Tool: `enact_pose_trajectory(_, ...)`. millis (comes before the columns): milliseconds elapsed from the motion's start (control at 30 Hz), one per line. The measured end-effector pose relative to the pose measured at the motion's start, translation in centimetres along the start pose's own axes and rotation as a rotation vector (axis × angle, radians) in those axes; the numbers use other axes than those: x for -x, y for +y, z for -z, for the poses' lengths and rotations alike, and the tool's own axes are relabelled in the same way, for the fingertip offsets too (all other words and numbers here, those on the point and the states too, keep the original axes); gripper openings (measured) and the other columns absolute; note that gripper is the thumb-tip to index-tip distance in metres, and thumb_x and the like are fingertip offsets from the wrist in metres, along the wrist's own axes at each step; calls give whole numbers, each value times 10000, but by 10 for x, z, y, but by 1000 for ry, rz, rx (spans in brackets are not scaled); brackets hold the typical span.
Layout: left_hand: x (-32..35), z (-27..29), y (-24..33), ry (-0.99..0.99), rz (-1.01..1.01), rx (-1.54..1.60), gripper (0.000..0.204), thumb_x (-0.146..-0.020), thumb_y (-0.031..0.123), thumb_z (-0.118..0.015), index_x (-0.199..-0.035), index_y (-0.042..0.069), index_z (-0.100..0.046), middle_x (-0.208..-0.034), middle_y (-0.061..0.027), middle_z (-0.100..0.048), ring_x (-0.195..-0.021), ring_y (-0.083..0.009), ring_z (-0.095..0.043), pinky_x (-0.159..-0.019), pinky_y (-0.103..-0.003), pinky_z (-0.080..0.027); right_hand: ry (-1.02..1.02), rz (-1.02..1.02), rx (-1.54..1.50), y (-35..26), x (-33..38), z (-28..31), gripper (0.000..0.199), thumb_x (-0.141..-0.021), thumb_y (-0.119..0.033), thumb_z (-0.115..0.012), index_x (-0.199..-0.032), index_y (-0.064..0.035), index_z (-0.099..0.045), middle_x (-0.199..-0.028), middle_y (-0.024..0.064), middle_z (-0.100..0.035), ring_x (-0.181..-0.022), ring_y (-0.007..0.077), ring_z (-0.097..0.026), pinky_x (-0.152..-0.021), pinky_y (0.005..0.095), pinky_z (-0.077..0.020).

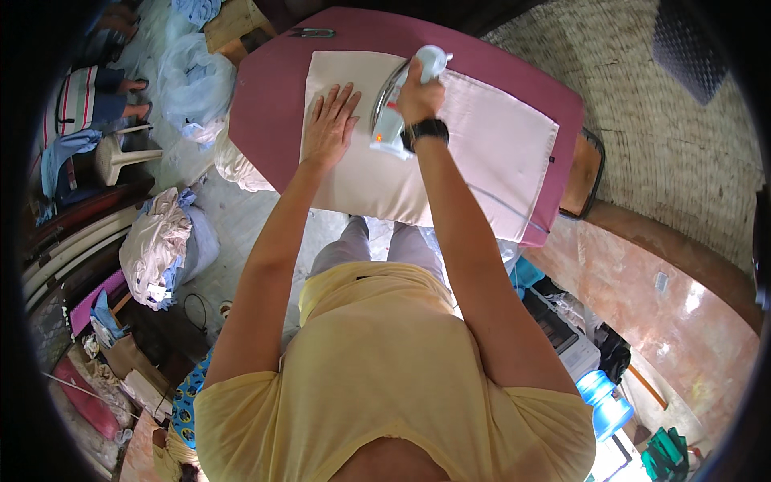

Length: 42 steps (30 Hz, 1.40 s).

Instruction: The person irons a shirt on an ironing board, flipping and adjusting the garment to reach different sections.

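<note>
A cream rectangular cloth lies spread over a dark pink padded table. My left hand rests flat on the cloth's left part, fingers spread and pointing away from me. Wrapped round the handle of a white clothes iron is my right hand, with a black watch on its wrist. The iron stands on the cloth just right of my left hand, and a small orange light glows on it. Its soleplate is hidden from here. Small thread snips lie at the table's far left edge.
Bagged cloth and a bundle of garments sit on the floor to the left. Beyond them, a person's legs show near a pale plastic chair. At right are a woven wall and a blue water jug.
</note>
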<state>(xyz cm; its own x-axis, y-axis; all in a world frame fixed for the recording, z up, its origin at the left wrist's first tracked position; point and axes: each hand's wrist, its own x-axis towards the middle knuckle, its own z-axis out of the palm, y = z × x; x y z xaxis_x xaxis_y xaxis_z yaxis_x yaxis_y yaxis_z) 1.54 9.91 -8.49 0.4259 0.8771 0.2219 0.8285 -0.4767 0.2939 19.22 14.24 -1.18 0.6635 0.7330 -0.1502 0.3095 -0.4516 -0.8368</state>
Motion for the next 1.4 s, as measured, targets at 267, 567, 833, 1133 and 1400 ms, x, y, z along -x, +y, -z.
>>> enact_pose_trajectory(267, -4, 7, 2, -27, 0, -5, 490, -1004, 307, -439, -1473, 181, -377, -1585, -27, -280, -1465, -261, -239, -1188, -477, -197, 6, 30, -237, 31, 2, -24, 662, -911, -528, -602, -829, 128, -621, -587, 188, -623, -450, 289, -638, -379, 380, -507)
enact_pose_trajectory(567, -4, 6, 4, -9, -7, -3, 488, -1004, 357, -434, -1461, 192, -388, -1577, -21, -294, -1466, -275, -230, -1184, -487, -190, 109, 28, -189, 2, -17, -26, 652, -917, -536, -555, -793, 93, -672, -724, 325, -637, -756, 453, -678, -664, 490, -547)
enact_pose_trajectory(833, -35, 2, 11, 122, 63, 45, 392, -932, 270, -590, -1298, 153, -516, -1388, -44, -476, -1284, -287, -421, -1043, -510, -328, -704, 132, 117, -33, -126, 49, 756, -811, -754, -539, -776, -16, -697, -676, 138, -681, -646, 234, -708, -618, 383, -561)
enact_pose_trajectory(1133, -78, -29, -69, 395, 809, -37, 422, -803, 466, -737, -1051, 138, -642, -1081, -41, -593, -1091, -351, -520, -894, -524, -419, -639, 606, 734, 4, -177, 178, 777, -718, -846, -553, -835, -107, -759, -650, 100, -689, -705, 250, -710, -639, 378, -540)
enact_pose_trajectory(1400, -88, -26, -93, 426, 628, 182, 339, -813, 450, -737, -832, 118, -674, -905, -43, -620, -877, -293, -592, -774, -483, -459, -602, 798, 840, 7, -210, 172, 727, -697, -824, -604, -847, -133, -774, -652, 85, -701, -626, 276, -699, -628, 376, -569)
